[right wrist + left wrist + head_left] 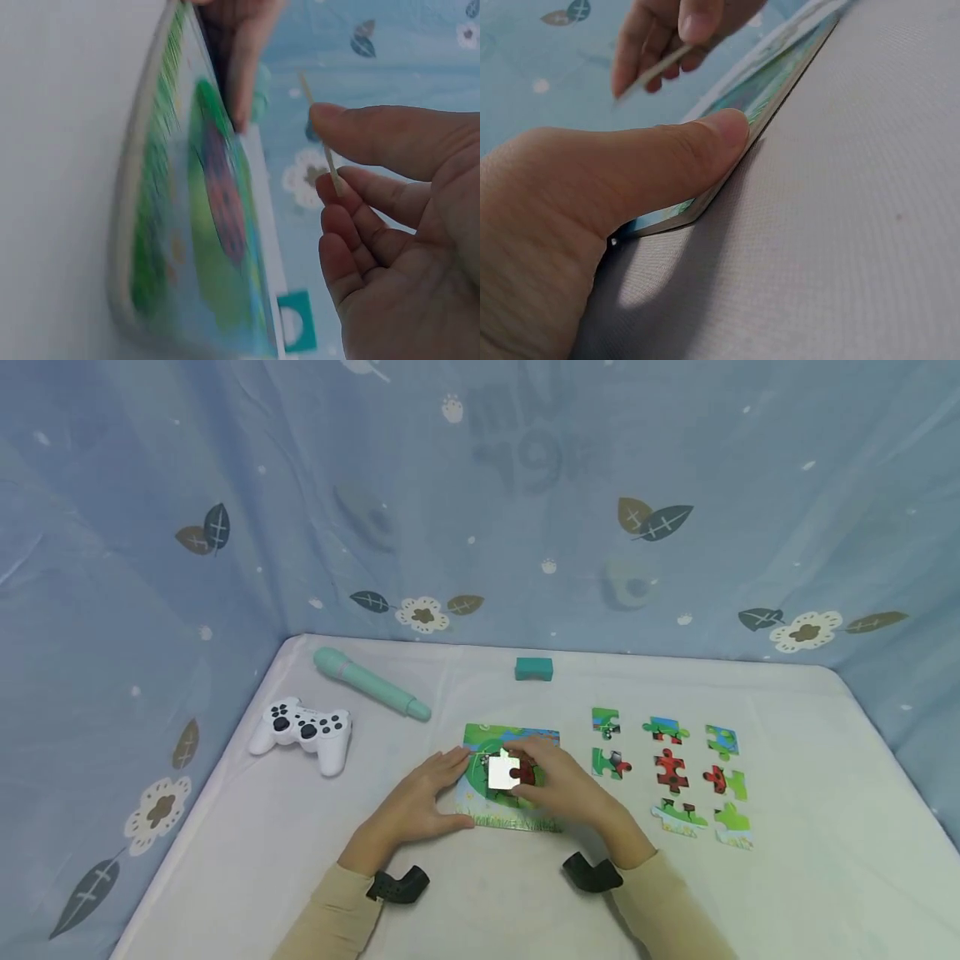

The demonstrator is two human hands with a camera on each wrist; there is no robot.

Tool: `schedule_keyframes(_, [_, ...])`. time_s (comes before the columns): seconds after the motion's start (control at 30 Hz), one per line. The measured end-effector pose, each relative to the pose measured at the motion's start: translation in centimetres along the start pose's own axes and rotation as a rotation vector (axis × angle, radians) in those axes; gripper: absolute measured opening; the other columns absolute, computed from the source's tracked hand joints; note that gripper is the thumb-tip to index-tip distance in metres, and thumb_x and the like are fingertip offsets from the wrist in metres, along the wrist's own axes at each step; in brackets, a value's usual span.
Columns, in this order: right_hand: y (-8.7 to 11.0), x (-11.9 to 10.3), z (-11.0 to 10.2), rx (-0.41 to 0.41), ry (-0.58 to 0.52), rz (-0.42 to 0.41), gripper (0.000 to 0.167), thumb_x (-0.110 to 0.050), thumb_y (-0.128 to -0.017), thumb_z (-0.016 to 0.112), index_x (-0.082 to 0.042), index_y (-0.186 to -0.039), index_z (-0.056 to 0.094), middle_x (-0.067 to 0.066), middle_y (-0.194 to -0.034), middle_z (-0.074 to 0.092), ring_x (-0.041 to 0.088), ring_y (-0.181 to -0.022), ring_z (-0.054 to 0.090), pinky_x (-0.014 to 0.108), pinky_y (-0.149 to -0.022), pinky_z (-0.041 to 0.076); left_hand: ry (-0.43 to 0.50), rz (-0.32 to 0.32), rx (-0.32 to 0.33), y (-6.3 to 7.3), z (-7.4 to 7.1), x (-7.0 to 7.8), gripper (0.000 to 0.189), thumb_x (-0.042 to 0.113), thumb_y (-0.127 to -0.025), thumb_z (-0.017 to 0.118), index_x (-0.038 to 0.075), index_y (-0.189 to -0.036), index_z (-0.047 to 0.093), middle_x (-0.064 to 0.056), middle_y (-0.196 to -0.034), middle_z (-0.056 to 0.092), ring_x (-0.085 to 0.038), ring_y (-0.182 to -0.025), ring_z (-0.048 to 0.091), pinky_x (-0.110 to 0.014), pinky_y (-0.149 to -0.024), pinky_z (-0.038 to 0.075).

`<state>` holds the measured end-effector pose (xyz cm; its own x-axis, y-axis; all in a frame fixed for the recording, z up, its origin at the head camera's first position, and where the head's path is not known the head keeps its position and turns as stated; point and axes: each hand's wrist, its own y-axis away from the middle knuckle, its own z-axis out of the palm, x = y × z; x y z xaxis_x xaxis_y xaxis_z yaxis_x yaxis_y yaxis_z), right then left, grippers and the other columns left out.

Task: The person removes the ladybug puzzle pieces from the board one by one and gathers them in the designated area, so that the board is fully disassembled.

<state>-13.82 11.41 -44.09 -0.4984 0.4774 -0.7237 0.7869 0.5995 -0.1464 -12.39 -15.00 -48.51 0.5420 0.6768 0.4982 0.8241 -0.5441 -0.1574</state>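
Note:
A puzzle board (510,819) with a ladybug picture lies on the white table in the head view. My left hand (420,802) rests along its left side with the fingers extended. In the left wrist view, the left thumb (724,131) touches the board's edge. Above the board, my right hand (564,787) pinches a puzzle piece (499,772), whose face looks bright white in the head view. Edge-on in the right wrist view, that thin piece (331,161) sits between thumb and fingers, apart from the board.
Several loose puzzle pieces (671,770) lie spread in rows right of the board. A white game controller (307,727) and a mint-green microphone (375,685) lie to the left. Behind the board stands a teal block (534,669). Blue patterned cloth (480,527) surrounds the table's back and sides.

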Motion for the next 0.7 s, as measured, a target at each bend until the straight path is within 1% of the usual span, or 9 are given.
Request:
schedule_keyframes(0.07, [0.7,0.4,-0.8,0.025,0.000,0.017,0.056,-0.013,-0.084,0.071,-0.007,-0.135,0.048,0.007,-0.125,0.054,0.024,-0.106,0.055,0.043,-0.089,0.052,-0.010,0.009,0.001,0.0,0.2,0.0,0.091,0.056,-0.075,0.070,0.003,-0.143,0.041,-0.006,-0.152,0.035,-0.024,-0.141,0.032,-0.042,-0.118,0.025])
schedule_keyframes(0.13, [1.6,0.8,-1.6,0.041,0.008,0.041,0.058,-0.013,-0.084,0.072,-0.007,-0.136,0.048,0.006,-0.124,0.054,0.025,-0.110,0.055,0.047,-0.092,0.051,-0.013,0.017,0.004,-0.1,0.2,0.1,0.090,0.055,-0.075,0.071,0.002,-0.142,0.042,-0.007,-0.151,0.036,-0.025,-0.140,0.033,-0.042,-0.118,0.025])
schedule_keyframes(0.23, [3.1,1.4,-2.7,0.063,0.054,0.074,0.059,-0.014,-0.083,0.073,-0.007,-0.136,0.048,0.003,-0.117,0.056,0.023,-0.106,0.054,0.045,-0.088,0.051,-0.008,0.018,0.006,-0.1,0.1,0.2,0.091,0.055,-0.075,0.071,0.002,-0.142,0.041,-0.008,-0.151,0.036,-0.025,-0.140,0.033,-0.042,-0.118,0.025])
schedule_keyframes(0.33, [4.8,2.1,-3.6,0.088,0.102,0.096,0.058,-0.015,-0.082,0.074,-0.008,-0.135,0.049,0.003,-0.115,0.057,0.021,-0.101,0.053,0.043,-0.084,0.051,0.000,0.011,0.006,-0.1,0.0,0.2,0.091,0.056,-0.075,0.070,0.002,-0.142,0.042,-0.007,-0.151,0.036,-0.026,-0.140,0.033,-0.042,-0.118,0.025])
schedule_keyframes(0.47, [7.1,2.9,-4.4,0.108,0.143,0.129,0.057,-0.015,-0.081,0.075,-0.010,-0.133,0.051,0.001,-0.114,0.058,0.016,-0.099,0.054,0.036,-0.083,0.052,0.001,-0.005,0.004,0.0,-0.1,0.1,0.091,0.057,-0.075,0.070,0.003,-0.142,0.043,-0.006,-0.152,0.036,-0.025,-0.141,0.032,-0.041,-0.118,0.024])
schedule_keyframes(0.6, [8.9,3.8,-4.7,0.114,0.159,0.149,0.057,-0.011,-0.078,0.077,-0.009,-0.130,0.054,-0.003,-0.109,0.058,0.012,-0.094,0.053,0.027,-0.078,0.051,-0.001,-0.007,-0.005,0.0,0.0,0.1,0.090,0.056,-0.075,0.071,0.002,-0.142,0.042,-0.006,-0.152,0.035,-0.025,-0.141,0.032,-0.041,-0.118,0.024])
schedule_keyframes(0.7, [9.8,4.3,-4.7,0.104,0.151,0.160,0.057,-0.012,-0.077,0.077,-0.009,-0.129,0.054,-0.005,-0.109,0.058,0.010,-0.093,0.052,0.024,-0.076,0.050,0.000,-0.010,-0.007,0.0,0.0,0.1,0.090,0.055,-0.075,0.071,0.003,-0.142,0.042,-0.006,-0.152,0.035,-0.026,-0.141,0.032,-0.042,-0.118,0.025])
